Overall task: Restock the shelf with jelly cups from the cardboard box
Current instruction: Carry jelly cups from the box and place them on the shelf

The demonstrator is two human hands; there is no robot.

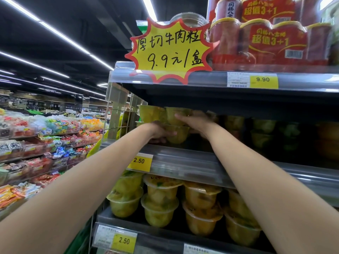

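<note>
Stacking on shelf (183, 162): gripping lower jelly cup (178, 134) with left hand (160, 132), upper cup (174, 112) with right hand (196, 121); next, probably release, refetch.

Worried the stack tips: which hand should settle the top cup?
Right, probably: the right hand holds the upper jelly cup, while the left hand grips the lower jelly cup beneath it.

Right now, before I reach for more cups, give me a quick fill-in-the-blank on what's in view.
The left grip and right grip hold jelly cups on the ___ shelf.
That shelf's yellow price tag reads ___.
The multipacks on the top shelf are ___.
Missing words: middle; 2.50; red.
</note>
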